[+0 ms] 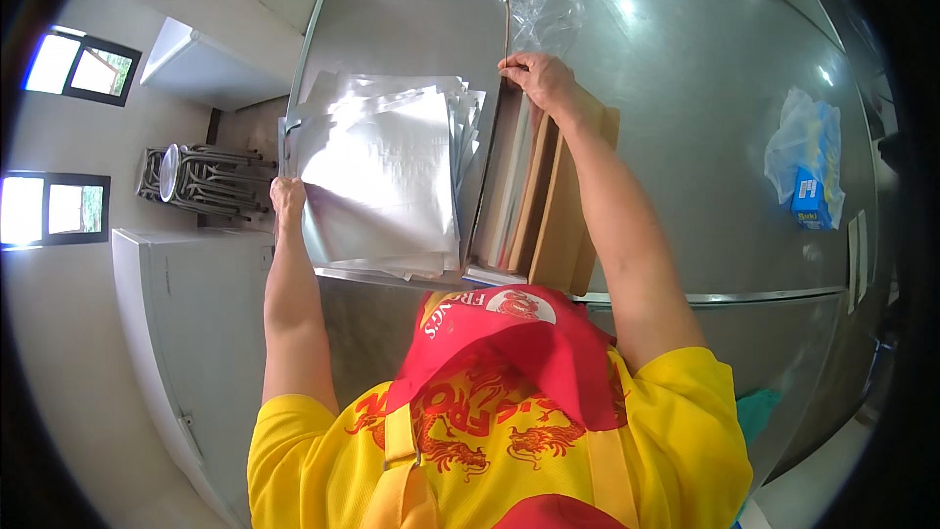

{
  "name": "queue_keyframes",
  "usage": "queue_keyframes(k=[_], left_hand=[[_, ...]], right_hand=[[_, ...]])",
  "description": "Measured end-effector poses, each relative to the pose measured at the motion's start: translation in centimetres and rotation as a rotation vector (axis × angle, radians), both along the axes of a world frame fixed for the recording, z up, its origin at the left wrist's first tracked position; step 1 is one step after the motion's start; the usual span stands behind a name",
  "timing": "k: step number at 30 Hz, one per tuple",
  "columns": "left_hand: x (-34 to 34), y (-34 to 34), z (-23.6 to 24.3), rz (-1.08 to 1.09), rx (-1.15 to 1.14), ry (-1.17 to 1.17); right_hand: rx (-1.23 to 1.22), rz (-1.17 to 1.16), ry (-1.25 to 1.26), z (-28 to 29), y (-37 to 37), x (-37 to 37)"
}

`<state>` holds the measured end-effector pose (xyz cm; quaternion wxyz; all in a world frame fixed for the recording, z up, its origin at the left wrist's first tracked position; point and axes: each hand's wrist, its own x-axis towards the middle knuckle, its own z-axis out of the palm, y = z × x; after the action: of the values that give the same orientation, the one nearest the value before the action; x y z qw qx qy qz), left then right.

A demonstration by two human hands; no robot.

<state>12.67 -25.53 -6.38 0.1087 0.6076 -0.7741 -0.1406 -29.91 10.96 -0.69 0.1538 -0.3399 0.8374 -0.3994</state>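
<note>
A stack of silvery sheets point(377, 176) lies askew on the steel table. My left hand point(289, 196) is closed at the stack's left edge; what its fingers grip is unclear. Right of the sheets stands a long open cardboard box point(576, 186) with several thin upright pieces point(504, 186) in pale and brown tones inside. My right hand point(539, 78) is closed at the box's far end, by a thin brown strip point(506, 0) running away from me; its hold is too small to make out. Crumpled clear plastic point(539, 0) lies just beyond that hand.
The steel table point(715, 216) extends to the right, carrying a blue box point(811, 198) in a pale plastic bag point(793, 137). Off its left side are stacked metal stools point(206, 181), a white chest-like appliance point(176, 313) and two windows point(54, 208) in the wall.
</note>
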Motion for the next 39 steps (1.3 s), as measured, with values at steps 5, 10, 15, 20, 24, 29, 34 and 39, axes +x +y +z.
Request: queue_keyframes(k=[5,10,15,20,24,29,34,39], left_hand=[[-4.2,6.0,3.9,0.097,-0.258,-0.236],[-11.8,19.0,4.4,-0.641,-0.294,0.543],[-19.5,33.0,8.7,-1.002,-0.257,0.147],[-23.3,33.0,7.9,-0.876,-0.19,-0.143],[-23.9,31.4,6.6,-0.75,-0.11,0.173],[-20.3,26.1,11.8,-0.717,0.057,0.544],[-16.8,19.4,23.2,-0.517,0.31,0.691],[-15.7,18.2,30.7,-0.458,0.258,0.7]], right_hand=[[-0.018,-0.024,0.028,-0.5,0.7,-0.4],[0.004,0.005,-0.003,0.5,0.4,0.3],[-0.048,-0.009,0.049,-0.3,0.6,-0.1],[-0.077,0.015,0.07,-0.4,0.2,-0.5],[-0.065,0.011,0.088,-0.5,-0.1,-0.4],[-0.157,0.058,-0.001,-2.2,0.3,-1.5],[-0.124,0.002,0.059,-1.0,0.1,-0.3],[-0.112,0.007,0.053,-1.0,0.2,-0.6]])
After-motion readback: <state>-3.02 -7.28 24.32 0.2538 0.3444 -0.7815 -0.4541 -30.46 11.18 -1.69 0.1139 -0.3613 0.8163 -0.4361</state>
